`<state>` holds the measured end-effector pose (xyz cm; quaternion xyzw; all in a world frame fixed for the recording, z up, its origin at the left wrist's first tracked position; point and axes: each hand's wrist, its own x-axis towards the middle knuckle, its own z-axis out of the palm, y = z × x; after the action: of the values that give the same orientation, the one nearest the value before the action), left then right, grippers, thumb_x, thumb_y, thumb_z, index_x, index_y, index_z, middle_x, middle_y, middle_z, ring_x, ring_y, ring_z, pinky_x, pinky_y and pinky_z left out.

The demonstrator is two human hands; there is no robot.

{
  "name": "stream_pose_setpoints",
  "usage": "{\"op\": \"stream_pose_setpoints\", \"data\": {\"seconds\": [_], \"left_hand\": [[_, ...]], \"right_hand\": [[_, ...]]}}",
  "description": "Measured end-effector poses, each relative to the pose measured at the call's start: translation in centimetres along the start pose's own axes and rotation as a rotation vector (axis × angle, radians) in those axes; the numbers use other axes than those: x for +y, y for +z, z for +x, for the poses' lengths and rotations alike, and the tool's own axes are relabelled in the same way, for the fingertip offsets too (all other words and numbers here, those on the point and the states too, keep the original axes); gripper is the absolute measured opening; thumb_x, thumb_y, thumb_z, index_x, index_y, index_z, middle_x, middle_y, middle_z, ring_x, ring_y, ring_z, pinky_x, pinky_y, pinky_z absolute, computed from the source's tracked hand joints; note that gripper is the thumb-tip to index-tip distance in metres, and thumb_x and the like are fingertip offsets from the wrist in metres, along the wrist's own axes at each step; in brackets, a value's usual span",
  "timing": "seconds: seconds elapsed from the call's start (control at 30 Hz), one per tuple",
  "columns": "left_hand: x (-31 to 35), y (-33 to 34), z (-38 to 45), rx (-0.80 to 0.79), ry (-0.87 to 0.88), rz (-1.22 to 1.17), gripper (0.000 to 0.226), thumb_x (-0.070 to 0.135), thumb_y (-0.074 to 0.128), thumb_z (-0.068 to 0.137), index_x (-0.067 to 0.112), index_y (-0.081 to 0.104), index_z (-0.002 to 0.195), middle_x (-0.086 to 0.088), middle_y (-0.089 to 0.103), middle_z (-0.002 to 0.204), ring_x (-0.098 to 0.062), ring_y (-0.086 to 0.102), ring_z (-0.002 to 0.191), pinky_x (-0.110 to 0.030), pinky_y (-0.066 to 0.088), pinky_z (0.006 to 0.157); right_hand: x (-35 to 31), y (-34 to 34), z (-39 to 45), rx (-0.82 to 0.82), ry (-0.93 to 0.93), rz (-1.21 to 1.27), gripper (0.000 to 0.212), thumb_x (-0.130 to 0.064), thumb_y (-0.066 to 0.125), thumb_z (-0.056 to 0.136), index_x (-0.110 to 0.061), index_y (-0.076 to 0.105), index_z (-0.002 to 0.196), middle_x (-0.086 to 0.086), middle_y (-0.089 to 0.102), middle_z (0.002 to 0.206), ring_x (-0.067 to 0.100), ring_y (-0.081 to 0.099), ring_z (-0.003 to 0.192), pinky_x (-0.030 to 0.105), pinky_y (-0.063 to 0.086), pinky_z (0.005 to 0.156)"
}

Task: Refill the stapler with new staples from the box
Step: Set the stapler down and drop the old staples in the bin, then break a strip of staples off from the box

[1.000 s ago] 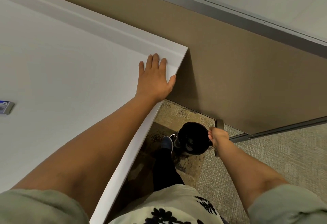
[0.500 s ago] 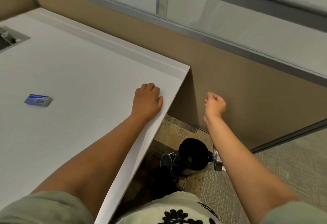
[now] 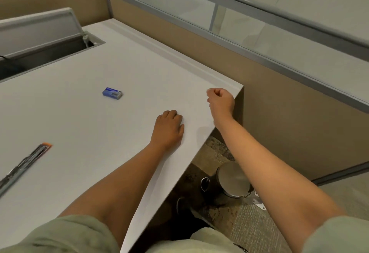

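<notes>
1. Since half a second ago, the right hand [image 3: 220, 102] has risen from beside the partition to hover over the far right corner of the white desk [image 3: 123, 59], and the floor bin's steel lid [image 3: 232, 178], open before, now lies shut.
2. Lying near the desk's middle, the blue staple box [image 3: 112, 93] has its long axis running left-right, slightly tilted, well apart from both hands.
3. At the left edge lies the opened stapler [image 3: 25, 164], a long metal track whose orange tip points up and to the right; its lower end is cut off by the frame.
4. Knuckles up, the left hand [image 3: 168, 128] rests on the desk near its right edge, fingers curled under and grasping nothing.
5. That right hand is clenched in a loose fist; whether anything sits inside cannot be told.
6. A recessed tray [image 3: 40, 51] at the far left is partly cut off, its contents dark and unclear.
</notes>
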<state>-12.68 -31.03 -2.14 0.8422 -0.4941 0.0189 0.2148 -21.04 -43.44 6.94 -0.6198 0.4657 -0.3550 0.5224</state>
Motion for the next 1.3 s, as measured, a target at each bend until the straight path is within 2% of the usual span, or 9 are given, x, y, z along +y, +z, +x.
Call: {"op": "stream_pose_setpoints", "data": {"seconds": [0.27,0.53,0.73,0.83,0.93,1.0,1.07,1.13,1.3], "left_hand": [[-1.4,-0.7,-0.6,0.030,-0.064,-0.027,0.027,0.024,0.045,0.088,0.009,0.063,0.102,-0.005,0.061,0.113,-0.023,0.052,0.104,-0.032,0.038,0.089],[-4.8,-2.0,0.0,0.089,-0.207,0.000,0.024,0.021,0.046,0.088,0.009,0.061,0.101,-0.005,0.059,0.110,-0.025,0.050,0.103,-0.032,0.035,0.090],[-7.1,-3.8,-0.4,0.138,-0.319,0.092,0.026,0.020,0.045,0.089,0.011,0.060,0.108,-0.003,0.059,0.112,-0.024,0.049,0.106,-0.031,0.033,0.093],[-8.1,-5.0,-1.3,0.168,-0.395,0.141,0.025,0.018,0.046,0.089,0.009,0.061,0.107,-0.006,0.061,0.109,-0.027,0.052,0.106,-0.033,0.035,0.094],[-9.1,-6.3,-2.9,0.192,-0.492,0.188,0.028,0.016,0.049,0.089,0.006,0.062,0.111,-0.008,0.061,0.114,-0.029,0.052,0.111,-0.036,0.035,0.097],[-9.5,-7.2,-4.1,0.237,-0.572,0.199,0.028,0.013,0.053,0.087,0.004,0.063,0.112,-0.011,0.062,0.116,-0.032,0.053,0.112,-0.039,0.037,0.097],[-9.7,-8.1,-5.4,0.282,-0.648,0.206,0.027,0.009,0.056,0.085,0.003,0.065,0.109,-0.013,0.063,0.114,-0.034,0.055,0.109,-0.041,0.039,0.094],[-9.7,-8.8,-6.6,0.313,-0.719,0.218,0.027,0.009,0.055,0.085,0.003,0.064,0.111,-0.013,0.062,0.114,-0.033,0.055,0.110,-0.040,0.038,0.094],[-9.4,-9.9,-9.6,0.386,-0.876,0.199,0.031,0.011,0.051,0.089,0.006,0.059,0.118,-0.010,0.058,0.120,-0.029,0.050,0.115,-0.036,0.029,0.107]], "right_hand": [[0.5,4.2,0.7,-0.119,0.036,-0.107,0.018,-0.017,0.056,0.085,-0.001,0.063,0.088,0.001,0.059,0.076,0.016,0.055,0.072,0.022,0.046,0.057],[0.7,8.6,2.3,-0.244,0.050,-0.137,0.021,-0.017,0.056,0.084,0.001,0.063,0.092,0.003,0.058,0.077,0.016,0.053,0.071,0.023,0.043,0.057],[-0.2,12.8,3.0,-0.410,0.013,-0.147,0.018,-0.017,0.056,0.084,-0.001,0.063,0.088,0.001,0.058,0.073,0.016,0.053,0.070,0.023,0.043,0.056],[-0.6,15.2,3.0,-0.518,-0.017,-0.162,0.013,-0.017,0.056,0.083,-0.007,0.061,0.079,0.001,0.057,0.073,0.017,0.053,0.070,0.024,0.042,0.056],[-0.9,18.0,2.5,-0.633,-0.090,-0.203,0.017,-0.018,0.055,0.084,-0.015,0.054,0.068,-0.001,0.057,0.071,0.018,0.054,0.072,0.025,0.042,0.059],[-0.8,19.7,2.0,-0.752,-0.162,-0.302,0.008,-0.019,0.055,0.085,-0.014,0.061,0.085,0.001,0.063,0.086,0.021,0.058,0.083,0.027,0.045,0.068],[-0.7,21.5,1.3,-0.878,-0.258,-0.432,0.028,-0.023,0.056,0.087,-0.010,0.059,0.111,0.006,0.062,0.114,0.023,0.058,0.103,0.030,0.045,0.082],[-0.5,23.0,0.6,-0.957,-0.365,-0.549,0.042,-0.027,0.057,0.086,-0.007,0.052,0.122,0.010,0.057,0.126,0.028,0.054,0.113,0.033,0.043,0.089],[-0.2,25.3,-1.3,-0.976,-0.561,-0.685,0.023,-0.012,0.057,0.083,-0.004,0.054,0.105,0.018,0.058,0.112,0.035,0.052,0.107,0.037,0.042,0.079]]}}
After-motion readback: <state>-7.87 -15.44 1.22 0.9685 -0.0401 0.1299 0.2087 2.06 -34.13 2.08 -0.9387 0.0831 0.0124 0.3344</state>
